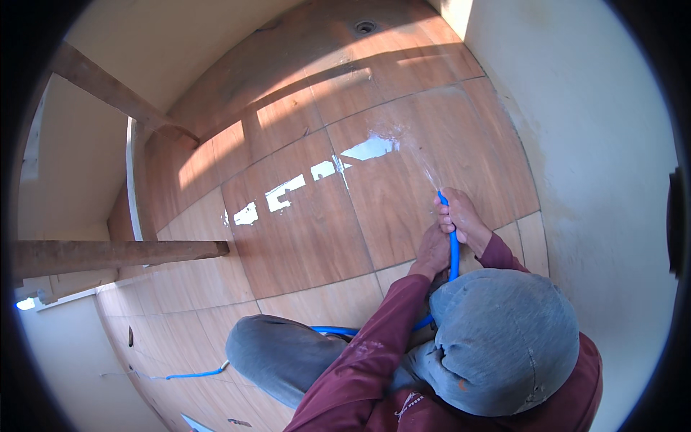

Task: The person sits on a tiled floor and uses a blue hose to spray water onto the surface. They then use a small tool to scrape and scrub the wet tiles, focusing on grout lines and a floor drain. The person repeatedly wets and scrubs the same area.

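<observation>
Here, the right hand (pixel 469 218) is wrapped around a blue hose (pixel 454 255), whose tip (pixel 441 194) pokes just past the fingers, spraying water (pixel 430 173) forward onto brown tiles (pixel 392 212). The left hand (pixel 434 248) is close beside the hose, nearer the body; whether it grips, I cannot tell. Behind the hands, the hose runs back toward the right knee (pixel 507 342) and leftward beneath the left forearm (pixel 392 313).

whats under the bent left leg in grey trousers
The blue hose disappears behind the left leg, with light wood-look tiles visible around it. Whatever lies directly underneath, including the hose's path, is covered.
</observation>
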